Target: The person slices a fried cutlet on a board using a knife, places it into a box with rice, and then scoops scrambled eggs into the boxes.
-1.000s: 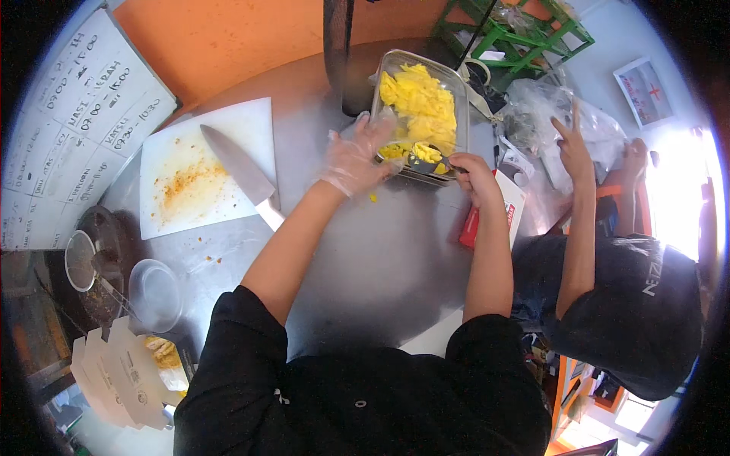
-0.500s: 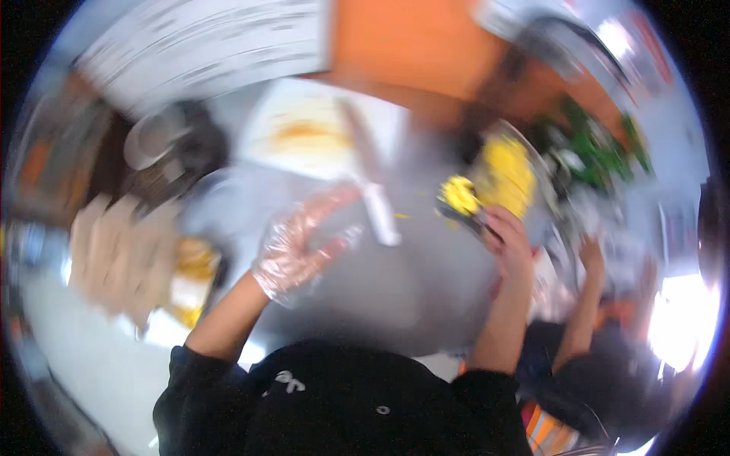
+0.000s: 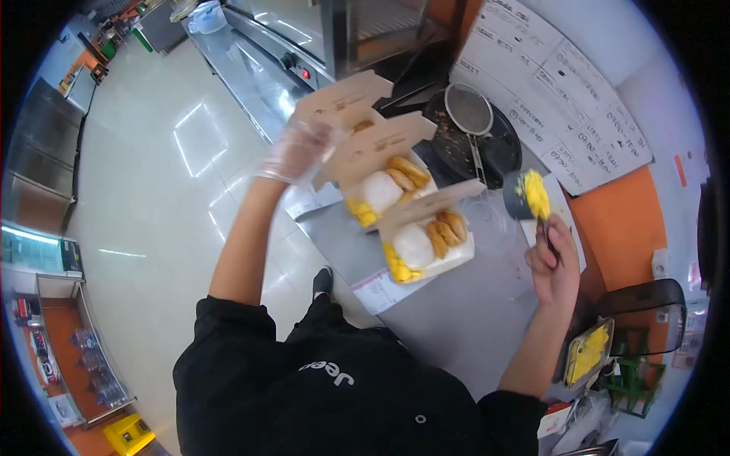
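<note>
Three brown cardboard takeaway boxes stand in a row with lids raised: a far one [image 3: 342, 102], a middle one [image 3: 391, 144] and a near one [image 3: 449, 266]. The near box holds a white rice mound [image 3: 414, 247], golden fried pieces [image 3: 447, 232] and yellow scrambled egg [image 3: 403, 267]; similar food fills the middle box. My left hand [image 3: 296, 150], in a clear plastic glove, is beside the far box's lid, its fingers smeared by motion. My bare right hand [image 3: 555, 262] grips a dark scoop [image 3: 517, 199] heaped with yellow egg, raised right of the boxes.
A strainer [image 3: 469, 110] rests on a dark round pan [image 3: 506, 144] behind the boxes. Paper slips [image 3: 384, 290] lie along the counter's left edge. A tray of yellow egg [image 3: 589, 353] stands at right. A whiteboard [image 3: 555, 95] leans at the back.
My view has swung left toward the boxes. The scoop of egg has moved from beside the egg tray toward the boxes. My left hand has reached the far box.
</note>
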`<state>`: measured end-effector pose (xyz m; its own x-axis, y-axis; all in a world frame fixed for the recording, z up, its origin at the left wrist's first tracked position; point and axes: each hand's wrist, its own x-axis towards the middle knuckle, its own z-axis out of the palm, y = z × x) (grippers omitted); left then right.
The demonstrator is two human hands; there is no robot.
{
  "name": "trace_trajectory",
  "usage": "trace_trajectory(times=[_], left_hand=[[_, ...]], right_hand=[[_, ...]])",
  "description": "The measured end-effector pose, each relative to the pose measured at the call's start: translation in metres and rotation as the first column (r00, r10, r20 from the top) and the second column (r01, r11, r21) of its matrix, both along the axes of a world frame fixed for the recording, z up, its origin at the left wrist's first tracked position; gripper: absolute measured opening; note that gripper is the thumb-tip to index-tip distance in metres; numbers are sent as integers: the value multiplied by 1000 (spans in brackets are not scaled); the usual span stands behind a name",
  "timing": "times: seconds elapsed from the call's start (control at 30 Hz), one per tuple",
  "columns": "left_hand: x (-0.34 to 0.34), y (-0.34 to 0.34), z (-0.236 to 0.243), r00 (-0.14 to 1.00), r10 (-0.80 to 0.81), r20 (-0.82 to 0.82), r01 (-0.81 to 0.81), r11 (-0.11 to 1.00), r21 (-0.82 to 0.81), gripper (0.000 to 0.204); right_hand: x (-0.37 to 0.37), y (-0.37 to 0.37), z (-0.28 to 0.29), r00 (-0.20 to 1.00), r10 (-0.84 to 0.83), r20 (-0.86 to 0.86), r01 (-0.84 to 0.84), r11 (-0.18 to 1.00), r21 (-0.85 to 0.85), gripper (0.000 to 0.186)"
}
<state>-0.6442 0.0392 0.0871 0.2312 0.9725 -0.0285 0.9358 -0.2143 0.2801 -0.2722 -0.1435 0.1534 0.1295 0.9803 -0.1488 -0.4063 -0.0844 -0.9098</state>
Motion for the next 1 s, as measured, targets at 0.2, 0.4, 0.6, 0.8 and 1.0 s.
trace_trajectory(times=[0.2,0.4,0.6,0.8,1.0], left_hand=[[18,16,-29,912,-355,-206,332,933,-137,60],[-5,25,-53,947,-322,1,311,912,-267,82],[-27,24,-82,928,-361,87,371,908,-192,78],[-64,36,-122,813,-433,389,458,888,33,36],[-83,37,-148,606,-440,663,244,896,372,25]], right_hand=[[-106,103,9,986,165,-23,-163,984,75,21],[-180,184,-26,962,178,207,-154,980,-128,15],[-203,201,-64,729,266,631,-76,947,-311,16],[-243,193,-75,-415,252,874,-214,907,-363,13],[-274,187,-75,-579,289,763,-233,837,-494,27]])
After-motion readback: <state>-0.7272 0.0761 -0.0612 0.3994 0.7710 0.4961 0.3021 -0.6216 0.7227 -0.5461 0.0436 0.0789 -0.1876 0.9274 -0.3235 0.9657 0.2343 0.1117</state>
